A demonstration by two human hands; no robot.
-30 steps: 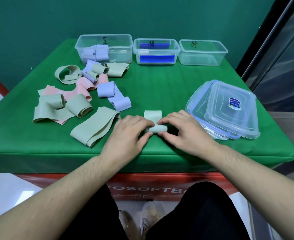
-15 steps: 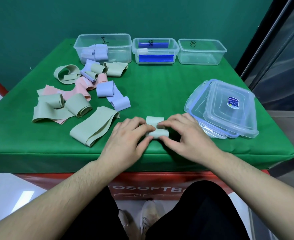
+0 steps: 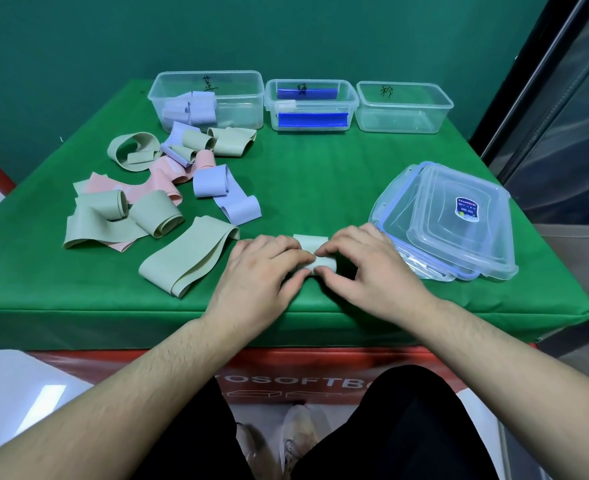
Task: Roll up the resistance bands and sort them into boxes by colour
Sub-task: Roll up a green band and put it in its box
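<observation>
A pale green band [image 3: 315, 252] lies near the table's front edge, mostly rolled, with a short flat tail towards the back. My left hand [image 3: 261, 275] and my right hand [image 3: 369, 265] pinch the roll from either side, fingers curled over it. Loose green, pink and lilac bands [image 3: 154, 202] are heaped on the left. At the back stand three clear boxes: the left box [image 3: 237, 81] holds lilac rolls, the middle box [image 3: 312, 98] has blue clips, the right box [image 3: 403, 105] holds nothing.
A flat green band [image 3: 189, 258] lies just left of my left hand. Stacked clear lids [image 3: 459, 223] sit to the right of my right hand. The green table top [image 3: 320, 181] ends at a front edge close to my wrists.
The roll has grown and the flat tail behind it has shortened. Both hands have shifted slightly away from me along the band.
</observation>
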